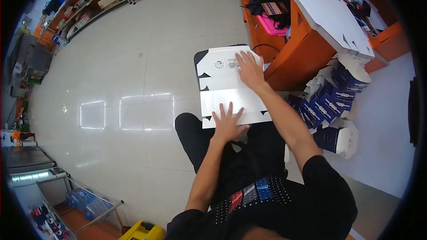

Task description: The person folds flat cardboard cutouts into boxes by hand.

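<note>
A flat white carton blank (213,82) with notched edges, printed text and a small code square lies over my lap. Part of a dark flat surface (201,56) shows beneath its far left corner. On the blank's near half rests my left hand (227,123), fingers spread. Farther up, beside the printing, my right hand (251,70) lies flat on the cardboard with its fingers stretched out. Neither hand grips anything.
An orange desk (293,58) stands at the right, bearing a stack of white blanks (329,15). Several dark blue folded boxes (327,106) are piled below. Metal shelves (95,4) line the far left, and a yellow object (142,231) sits near the bottom edge.
</note>
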`<move>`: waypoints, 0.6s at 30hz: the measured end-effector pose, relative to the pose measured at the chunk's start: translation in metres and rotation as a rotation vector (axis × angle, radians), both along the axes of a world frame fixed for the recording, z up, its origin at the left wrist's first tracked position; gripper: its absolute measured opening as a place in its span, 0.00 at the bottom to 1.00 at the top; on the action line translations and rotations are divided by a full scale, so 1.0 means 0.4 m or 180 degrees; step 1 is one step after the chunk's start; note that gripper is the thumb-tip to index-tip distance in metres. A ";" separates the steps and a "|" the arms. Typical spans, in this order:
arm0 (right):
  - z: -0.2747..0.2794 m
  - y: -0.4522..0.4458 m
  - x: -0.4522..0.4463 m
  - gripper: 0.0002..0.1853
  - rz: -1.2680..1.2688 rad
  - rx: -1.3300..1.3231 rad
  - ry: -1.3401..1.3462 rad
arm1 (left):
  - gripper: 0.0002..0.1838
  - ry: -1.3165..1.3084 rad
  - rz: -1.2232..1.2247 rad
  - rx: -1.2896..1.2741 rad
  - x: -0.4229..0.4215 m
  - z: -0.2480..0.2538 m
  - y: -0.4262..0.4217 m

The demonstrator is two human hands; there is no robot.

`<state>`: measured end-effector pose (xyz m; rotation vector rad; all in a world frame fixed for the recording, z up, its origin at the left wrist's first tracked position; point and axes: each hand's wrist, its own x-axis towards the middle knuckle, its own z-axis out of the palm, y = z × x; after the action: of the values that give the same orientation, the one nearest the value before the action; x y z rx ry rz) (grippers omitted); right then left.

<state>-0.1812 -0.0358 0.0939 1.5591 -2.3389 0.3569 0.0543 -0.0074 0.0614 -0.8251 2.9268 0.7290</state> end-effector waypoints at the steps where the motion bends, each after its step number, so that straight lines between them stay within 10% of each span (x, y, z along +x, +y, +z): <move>1: -0.028 0.051 0.026 0.31 -0.0047 -0.0093 -0.0302 | 0.37 0.0267 0.0129 0.0267 0.017 -0.002 -0.017; 5: -0.200 0.245 0.033 0.28 -0.1209 -0.0833 -0.1755 | 0.35 0.1426 0.1526 0.0285 0.093 -0.086 -0.187; 8: -0.337 0.301 -0.049 0.31 -0.1191 -0.0650 -0.5192 | 0.38 0.1462 0.2410 0.2288 0.075 -0.073 -0.293; 11: -0.276 0.267 -0.068 0.35 -0.0757 -0.0759 -0.6313 | 0.37 0.1184 0.2276 0.3164 0.040 -0.040 -0.320; 18: -0.193 0.328 -0.047 0.35 -0.0740 0.0337 -0.5259 | 0.34 0.0873 0.1798 0.2620 0.091 -0.115 -0.281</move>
<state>-0.2000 0.0955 0.0169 0.9592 -3.5228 2.0901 0.0906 -0.1200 0.0156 -1.4813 2.1505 2.0055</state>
